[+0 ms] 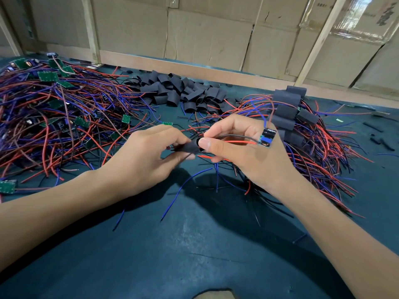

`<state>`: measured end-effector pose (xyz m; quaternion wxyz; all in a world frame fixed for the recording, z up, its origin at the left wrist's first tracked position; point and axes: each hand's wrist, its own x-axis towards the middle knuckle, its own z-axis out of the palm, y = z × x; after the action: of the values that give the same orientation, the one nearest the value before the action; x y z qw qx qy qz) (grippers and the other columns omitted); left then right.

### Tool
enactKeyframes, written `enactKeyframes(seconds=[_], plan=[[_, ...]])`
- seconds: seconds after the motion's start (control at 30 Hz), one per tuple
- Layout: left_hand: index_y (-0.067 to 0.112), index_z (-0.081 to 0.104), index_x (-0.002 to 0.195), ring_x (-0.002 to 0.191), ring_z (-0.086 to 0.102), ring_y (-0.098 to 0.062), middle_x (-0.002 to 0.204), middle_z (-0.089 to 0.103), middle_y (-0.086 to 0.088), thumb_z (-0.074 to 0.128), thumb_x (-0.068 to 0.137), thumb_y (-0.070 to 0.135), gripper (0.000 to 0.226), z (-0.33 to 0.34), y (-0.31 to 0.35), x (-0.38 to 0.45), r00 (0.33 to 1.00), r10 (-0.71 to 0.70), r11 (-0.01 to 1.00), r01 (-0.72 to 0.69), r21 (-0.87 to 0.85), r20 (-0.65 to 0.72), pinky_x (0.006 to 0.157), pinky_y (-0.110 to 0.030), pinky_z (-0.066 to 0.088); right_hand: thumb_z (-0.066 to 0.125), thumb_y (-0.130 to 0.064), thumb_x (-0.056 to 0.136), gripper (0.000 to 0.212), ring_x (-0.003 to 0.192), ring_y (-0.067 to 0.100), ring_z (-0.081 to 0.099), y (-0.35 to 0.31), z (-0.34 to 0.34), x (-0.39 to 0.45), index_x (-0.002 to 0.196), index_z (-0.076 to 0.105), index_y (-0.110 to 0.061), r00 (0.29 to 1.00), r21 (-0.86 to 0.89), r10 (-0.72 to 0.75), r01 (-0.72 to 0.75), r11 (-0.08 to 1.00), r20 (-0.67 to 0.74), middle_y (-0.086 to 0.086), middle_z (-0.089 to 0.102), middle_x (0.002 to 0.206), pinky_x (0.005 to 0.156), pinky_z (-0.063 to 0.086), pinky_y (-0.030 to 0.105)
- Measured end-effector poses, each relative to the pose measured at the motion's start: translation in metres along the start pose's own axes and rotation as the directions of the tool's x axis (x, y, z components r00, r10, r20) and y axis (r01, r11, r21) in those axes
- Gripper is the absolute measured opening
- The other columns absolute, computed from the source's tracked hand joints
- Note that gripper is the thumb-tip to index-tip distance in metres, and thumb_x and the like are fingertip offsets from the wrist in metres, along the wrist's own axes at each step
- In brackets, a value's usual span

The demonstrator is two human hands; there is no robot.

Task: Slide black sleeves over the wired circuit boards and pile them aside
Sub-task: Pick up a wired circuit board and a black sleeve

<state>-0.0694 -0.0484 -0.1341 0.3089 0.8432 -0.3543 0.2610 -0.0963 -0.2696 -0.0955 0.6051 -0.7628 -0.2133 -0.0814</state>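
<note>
A dark teal matte work surface (194, 244) spreads under and beyond both hands. Past the hands stands a wall of flattened brown cardboard sheets (207, 37), braced by pale wooden battens (91, 29).

Hands (151, 152) pinching black sleeve (190, 147)

Two bare forearms, left hand (149, 156) and right hand (244, 147), no sleeves, short trimmed nails.

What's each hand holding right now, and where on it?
Left hand pinches the black soft sleeve at its left end. Right hand pinches the small wired circuit board's red and black wires.
</note>
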Motion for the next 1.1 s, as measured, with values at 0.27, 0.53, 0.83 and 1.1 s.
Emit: enactKeyframes(seconds=[0.27,0.53,0.83,1.1], plan=[[0.012,0.07,0.092,0.078,0.061,-0.015,0.084,0.067,0.004,0.08,0.085,0.021,0.015,0.0,-0.001,0.001,0.995,-0.093,0.993,0.089,-0.079,-0.043,0.076,-0.037,0.05,0.074,0.003,0.089,0.006,0.072,0.027,0.074,-0.001,-0.003,0.001,0.093,0.07,0.002,0.994,0.117,-0.003,0.016,0.993,-0.112,0.014,0.073,0.081,0.063,0.061,0.034],[0.021,0.069,0.108,0.093,0.064,-0.012,0.096,0.067,0.013,0.076,0.09,0.022,0.019,0.0,-0.003,0.001,0.999,-0.048,0.991,0.045,-0.129,-0.018,0.081,-0.038,0.054,0.072,0.005,0.09,0.009,0.071,0.034,0.076,-0.005,-0.011,0.007,0.092,0.071,-0.004,0.974,0.138,-0.006,0.038,0.99,-0.226,0.01,0.072,0.08,0.062,0.061,0.036],[0.019,0.07,0.112,0.092,0.062,-0.009,0.098,0.067,0.01,0.074,0.089,0.031,0.027,-0.001,-0.001,0.001,0.998,-0.058,0.991,0.056,-0.122,-0.014,0.079,-0.041,0.054,0.071,0.006,0.091,0.007,0.069,0.034,0.075,-0.004,-0.012,0.007,0.093,0.069,-0.001,0.966,0.082,-0.044,0.067,0.994,-0.255,0.017,0.072,0.083,0.06,0.061,0.032],[0.012,0.072,0.098,0.081,0.062,-0.01,0.089,0.07,0.004,0.079,0.084,0.035,0.027,-0.001,0.001,0.001,0.995,-0.096,0.99,0.091,-0.108,-0.038,0.077,-0.038,0.052,0.076,0.003,0.088,0.008,0.064,0.027,0.074,0.003,0.005,-0.002,0.091,0.069,-0.001,0.99,0.021,-0.082,0.085,0.996,-0.113,0.012,0.073,0.078,0.063,0.06,0.03]])
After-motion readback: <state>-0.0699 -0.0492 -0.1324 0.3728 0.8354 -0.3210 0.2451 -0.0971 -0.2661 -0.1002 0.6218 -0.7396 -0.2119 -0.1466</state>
